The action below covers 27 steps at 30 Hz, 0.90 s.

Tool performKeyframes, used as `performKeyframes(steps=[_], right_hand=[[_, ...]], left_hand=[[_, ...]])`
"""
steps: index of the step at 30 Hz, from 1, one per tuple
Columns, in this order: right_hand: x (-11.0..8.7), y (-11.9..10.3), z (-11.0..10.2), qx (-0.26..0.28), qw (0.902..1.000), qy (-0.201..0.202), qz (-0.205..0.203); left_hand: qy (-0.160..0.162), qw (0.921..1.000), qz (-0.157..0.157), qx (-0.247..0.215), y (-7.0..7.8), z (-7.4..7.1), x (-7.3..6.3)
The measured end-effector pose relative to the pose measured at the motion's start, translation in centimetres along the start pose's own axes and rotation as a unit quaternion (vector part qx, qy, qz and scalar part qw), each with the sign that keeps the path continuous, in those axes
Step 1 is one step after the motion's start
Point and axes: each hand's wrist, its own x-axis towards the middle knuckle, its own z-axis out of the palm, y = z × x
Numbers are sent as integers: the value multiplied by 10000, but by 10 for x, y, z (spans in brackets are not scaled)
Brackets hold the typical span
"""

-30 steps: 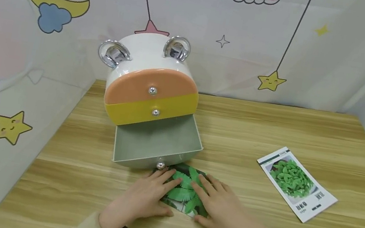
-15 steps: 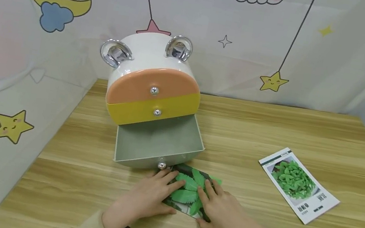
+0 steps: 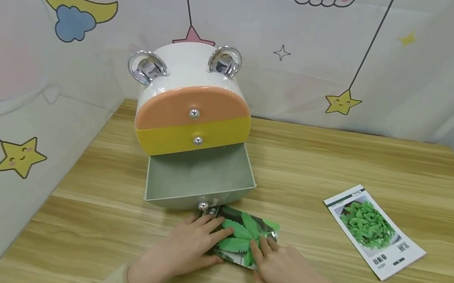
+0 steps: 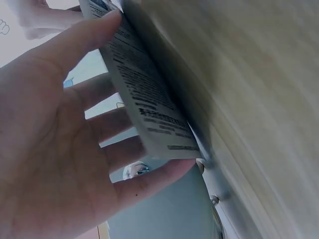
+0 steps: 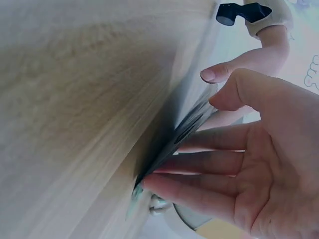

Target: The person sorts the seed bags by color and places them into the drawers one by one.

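A seed packet with green serrated leaves printed on it lies in front of the drawer box, slightly raised from the table. My left hand grips its left side, fingers on top and thumb at the near edge. In the left wrist view the printed underside of the packet shows between thumb and fingers. My right hand holds the right side near its lower corner. The right wrist view shows the packet edge-on, with the fingers partly behind it and the thumb by its near edge.
A white box with silver ears stands at the back left. Its green bottom drawer is pulled out; the orange and yellow ones are closed. A second seed packet, white with a leafy photo, lies on the wooden table at right.
My right hand has slid rightward along the packet, uncovering more of its right side. The left hand stays on the left side. The whole view has shifted slightly.
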Motion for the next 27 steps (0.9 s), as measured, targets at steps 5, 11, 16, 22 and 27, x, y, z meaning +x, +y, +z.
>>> performKeyframes(steps=[5,11,16,22,27], right_hand=[[-7,0,-3,-361,9982,282,-387],[-13,3,-9,-533,9966,357,-520],[-17,5,-13,-230,9977,534,-339],[-23,11,-22,-139,9958,887,-156],[-28,15,-31,-125,9914,1300,-77]], left_hand=[[175,9996,4,-222,3,-3,-4],[302,9983,68,-500,6,-7,-11],[601,9974,232,-338,9,-10,-12],[1340,9896,514,-75,11,-13,-13],[1936,9776,807,-177,11,-17,-15]])
